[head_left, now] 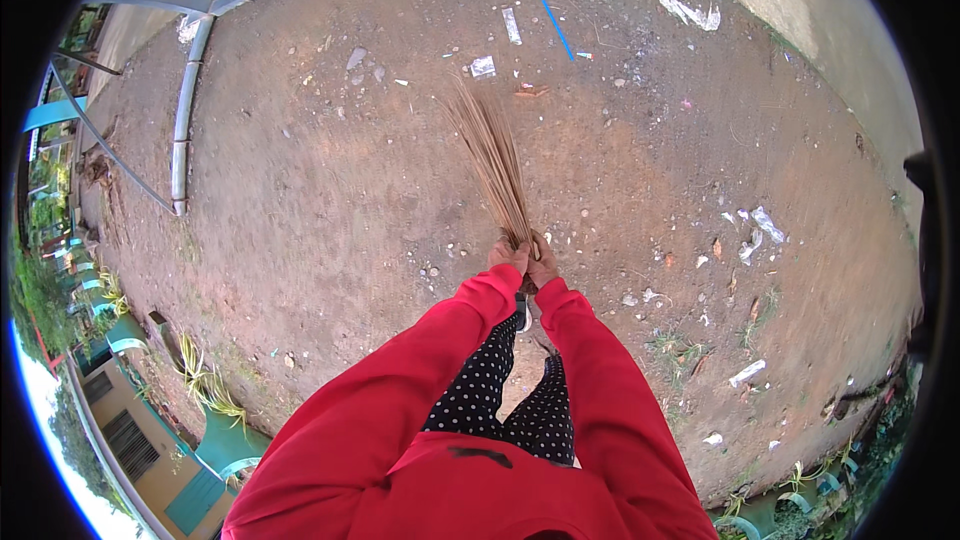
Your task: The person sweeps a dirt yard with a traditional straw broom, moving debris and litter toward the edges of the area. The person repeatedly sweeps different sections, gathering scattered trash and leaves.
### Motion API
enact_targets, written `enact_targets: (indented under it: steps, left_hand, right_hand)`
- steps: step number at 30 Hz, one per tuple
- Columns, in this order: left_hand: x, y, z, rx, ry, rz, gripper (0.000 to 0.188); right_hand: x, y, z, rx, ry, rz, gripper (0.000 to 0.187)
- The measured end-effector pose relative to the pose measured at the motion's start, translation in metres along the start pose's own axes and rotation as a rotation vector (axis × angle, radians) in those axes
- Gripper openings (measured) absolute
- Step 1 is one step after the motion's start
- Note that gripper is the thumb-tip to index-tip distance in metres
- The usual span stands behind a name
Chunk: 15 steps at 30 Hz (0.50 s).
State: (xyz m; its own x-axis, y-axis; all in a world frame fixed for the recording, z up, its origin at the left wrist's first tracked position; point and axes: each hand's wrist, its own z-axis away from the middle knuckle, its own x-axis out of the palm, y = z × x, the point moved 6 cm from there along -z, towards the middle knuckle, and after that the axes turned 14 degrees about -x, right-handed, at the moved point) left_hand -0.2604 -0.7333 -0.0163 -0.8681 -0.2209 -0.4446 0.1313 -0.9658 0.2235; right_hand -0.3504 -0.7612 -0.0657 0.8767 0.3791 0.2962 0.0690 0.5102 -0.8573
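Both my hands grip a stick broom (490, 160), a bundle of thin brown stalks, at its bound lower end. My left hand (508, 254) wraps it from the left. Close against it, my right hand (542, 260) closes round the same end from the right. The stalks fan out away from me and to the left, their tips blurred over the dirt ground (330, 170). Beyond the tips lie a white scrap (483, 67) and a reddish-brown piece of litter (532, 91).
A blue strip (558, 30) and a pale wrapper (512, 26) lie farther off. Crumpled plastic (767, 224) and other litter scatter to the right. A grey pipe (184, 110) stands at the left. A pale wall (800, 0) borders the far right; plants (210, 388) edge the near left.
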Motion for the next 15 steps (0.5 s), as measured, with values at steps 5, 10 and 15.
enact_targets:
  steps: [5, 10, 15]
  left_hand:
    - [0.050, 0.064, -0.021, 0.139, -0.264, -0.268, 0.050]
    - [0.080, 0.086, 0.018, 0.471, -0.477, -0.163, 0.048]
    - [0.031, 0.060, 0.018, 0.445, -0.441, 0.300, 0.054]
  right_hand:
    - [-0.038, -0.004, -0.022, 0.149, 0.379, -0.691, 0.069]
    - [-0.063, -0.039, 0.014, -0.389, 0.706, -0.180, 0.075]
    - [-0.017, -0.041, 0.000, -0.373, 0.427, -0.239, 0.075]
